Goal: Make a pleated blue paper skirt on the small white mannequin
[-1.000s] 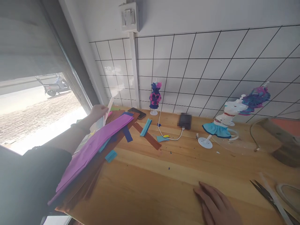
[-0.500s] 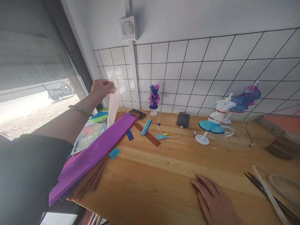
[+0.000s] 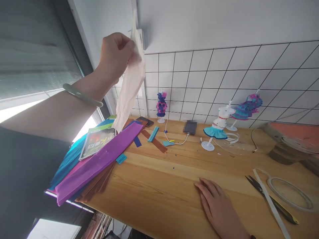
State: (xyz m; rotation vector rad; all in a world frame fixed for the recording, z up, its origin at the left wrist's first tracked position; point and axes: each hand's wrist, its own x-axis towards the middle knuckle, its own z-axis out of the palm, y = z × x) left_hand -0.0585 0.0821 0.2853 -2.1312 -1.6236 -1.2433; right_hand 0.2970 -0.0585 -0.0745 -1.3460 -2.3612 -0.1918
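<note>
Raised at the upper left, my left hand (image 3: 117,54) pinches a long strip of pale pink crepe paper (image 3: 131,83) near its top. The strip hangs down to a magazine (image 3: 98,141) and a folded purple paper (image 3: 104,159) at the table's left side. Flat on the wooden tabletop, my right hand (image 3: 214,202) rests with its fingers stretched out and nothing in them. To the right of that hand lie scissors (image 3: 271,202) with a white strip (image 3: 270,202) across them.
Small mannequins stand along the tiled wall: one in a turquoise skirt (image 3: 215,132), one in blue and pink (image 3: 161,106), another behind (image 3: 246,108). A white cable (image 3: 174,142), paper scraps (image 3: 153,134), brown paper (image 3: 104,177) and a phone (image 3: 147,121) lie about.
My left hand has risen and moved slightly right, drawing the pale pink paper upward so more of its length shows. My right hand stays flat on the table. The view has shifted a little.
</note>
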